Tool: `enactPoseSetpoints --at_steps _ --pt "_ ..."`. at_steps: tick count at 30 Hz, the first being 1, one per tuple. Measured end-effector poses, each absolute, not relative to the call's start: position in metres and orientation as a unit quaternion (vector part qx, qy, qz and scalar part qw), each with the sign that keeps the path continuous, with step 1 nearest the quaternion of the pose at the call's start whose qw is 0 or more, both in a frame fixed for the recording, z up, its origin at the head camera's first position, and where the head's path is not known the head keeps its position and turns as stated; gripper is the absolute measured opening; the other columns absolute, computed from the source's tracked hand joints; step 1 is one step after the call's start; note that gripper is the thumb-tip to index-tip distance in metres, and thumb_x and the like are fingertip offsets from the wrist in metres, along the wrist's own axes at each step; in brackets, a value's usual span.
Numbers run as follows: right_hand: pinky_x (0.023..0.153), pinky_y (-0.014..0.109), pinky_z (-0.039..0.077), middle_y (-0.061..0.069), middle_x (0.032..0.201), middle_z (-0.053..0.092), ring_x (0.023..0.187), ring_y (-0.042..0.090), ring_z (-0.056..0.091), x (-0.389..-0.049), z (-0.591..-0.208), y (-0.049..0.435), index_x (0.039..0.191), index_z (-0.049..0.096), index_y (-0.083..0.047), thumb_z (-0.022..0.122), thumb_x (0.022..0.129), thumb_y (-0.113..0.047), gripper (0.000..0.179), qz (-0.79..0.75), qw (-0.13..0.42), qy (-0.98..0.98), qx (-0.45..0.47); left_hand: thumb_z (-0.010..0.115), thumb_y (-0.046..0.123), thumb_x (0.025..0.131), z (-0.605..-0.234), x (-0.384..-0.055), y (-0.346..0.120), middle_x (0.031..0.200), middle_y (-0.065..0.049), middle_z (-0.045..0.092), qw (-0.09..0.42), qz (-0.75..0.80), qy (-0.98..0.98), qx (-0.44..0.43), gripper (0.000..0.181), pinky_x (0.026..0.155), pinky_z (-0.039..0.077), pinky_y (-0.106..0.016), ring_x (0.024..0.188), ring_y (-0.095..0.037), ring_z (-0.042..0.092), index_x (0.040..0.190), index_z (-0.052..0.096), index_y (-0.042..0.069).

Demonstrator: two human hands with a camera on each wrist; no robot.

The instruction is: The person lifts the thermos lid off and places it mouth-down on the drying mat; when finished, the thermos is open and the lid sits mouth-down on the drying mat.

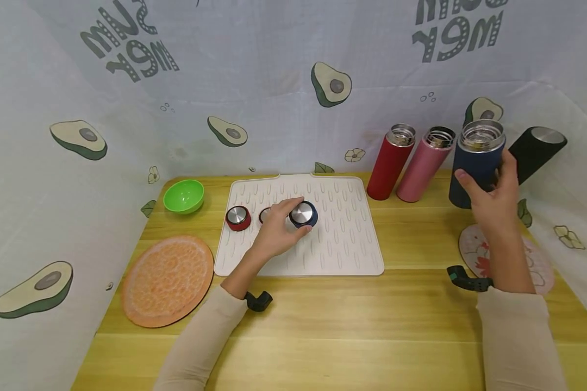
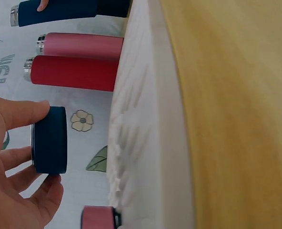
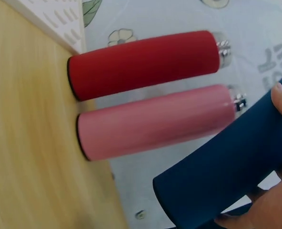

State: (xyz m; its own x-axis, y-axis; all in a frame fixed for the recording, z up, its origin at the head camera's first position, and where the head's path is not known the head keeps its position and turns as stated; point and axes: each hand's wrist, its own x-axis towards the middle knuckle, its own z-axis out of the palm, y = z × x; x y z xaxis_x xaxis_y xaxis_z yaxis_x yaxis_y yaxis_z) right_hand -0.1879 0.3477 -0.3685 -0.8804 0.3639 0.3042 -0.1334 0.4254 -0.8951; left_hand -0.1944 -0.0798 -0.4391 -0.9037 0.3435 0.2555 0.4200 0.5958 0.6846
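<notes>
My left hand (image 1: 277, 228) pinches a dark blue bottle lid (image 1: 304, 214) with a silver top, thumb on one side and fingers on the other. In the left wrist view the lid (image 2: 50, 140) is raised above the white mat. My right hand (image 1: 496, 195) grips a dark blue thermos bottle (image 1: 475, 171) with an uncovered steel mouth; the right wrist view has its base (image 3: 179, 195) lifted off the table. Uncapped red (image 1: 390, 165) and pink (image 1: 424, 168) bottles stand left of it. On the mat lie a red lid (image 1: 238, 218) and a pink lid (image 2: 99, 218), partly behind my left hand.
The white ribbed mat (image 1: 342, 250) lies on the wooden table (image 1: 352, 326). A black bottle (image 1: 538, 149) is behind my right hand, near a round patterned placemat (image 1: 538, 266). At left are a green bowl (image 1: 183, 196) and a round orange placemat (image 1: 171, 279). Printed curtains enclose the back.
</notes>
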Motion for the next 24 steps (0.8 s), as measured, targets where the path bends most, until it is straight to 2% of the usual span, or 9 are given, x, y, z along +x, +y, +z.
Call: enactPoseSetpoints --at_steps 4,9,13,19,24 --pt "0.131 0.044 0.015 -0.008 0.168 0.027 0.155 0.014 0.026 -0.198 -0.374 0.354 0.159 0.021 -0.043 0.065 0.101 -0.027 0.074 0.555 0.212 -0.798 -0.103 0.077 0.025 0.093 -0.449 -0.198 -0.078 0.156 -0.012 0.049 0.034 -0.386 -0.897 -0.213 0.069 0.117 0.041 -0.055 0.145 -0.035 0.045 0.154 0.048 0.011" --pt "0.132 0.037 0.007 -0.009 0.170 0.020 0.158 0.011 0.018 -0.213 -0.380 0.358 0.159 0.022 -0.041 0.067 0.100 -0.026 0.075 0.648 0.189 -0.730 -0.112 0.075 0.020 0.095 -0.458 -0.202 -0.077 0.159 -0.016 0.044 0.016 -0.380 -0.900 -0.213 0.070 0.120 0.038 -0.054 0.148 -0.037 0.041 0.156 0.044 0.007" --pt "0.131 0.032 0.012 -0.006 0.167 0.028 0.154 0.013 0.027 -0.226 -0.387 0.359 0.158 0.028 -0.035 0.071 0.098 -0.019 0.076 0.703 0.202 -0.673 -0.112 0.073 0.017 0.096 -0.460 -0.203 -0.077 0.159 -0.018 0.042 0.007 -0.383 -0.897 -0.219 0.069 0.119 0.039 -0.054 0.148 -0.037 0.041 0.156 0.042 0.004" --pt "0.129 0.035 0.023 -0.004 0.157 0.040 0.140 0.016 0.042 -0.244 -0.399 0.362 0.155 0.035 -0.033 0.074 0.095 -0.018 0.074 0.705 0.224 -0.660 -0.132 0.070 0.018 0.098 -0.465 -0.206 -0.074 0.161 -0.019 0.039 -0.005 -0.379 -0.899 -0.221 0.070 0.120 0.039 -0.053 0.149 -0.037 0.040 0.158 0.038 0.003" --pt "0.130 0.035 0.022 -0.004 0.160 0.038 0.143 0.017 0.041 -0.254 -0.406 0.364 0.156 0.035 -0.033 0.074 0.096 -0.018 0.073 0.715 0.221 -0.647 -0.145 0.068 0.018 0.100 -0.470 -0.208 -0.071 0.162 -0.019 0.036 -0.016 -0.381 -0.898 -0.221 0.070 0.121 0.038 -0.051 0.150 -0.037 0.038 0.160 0.034 0.003"
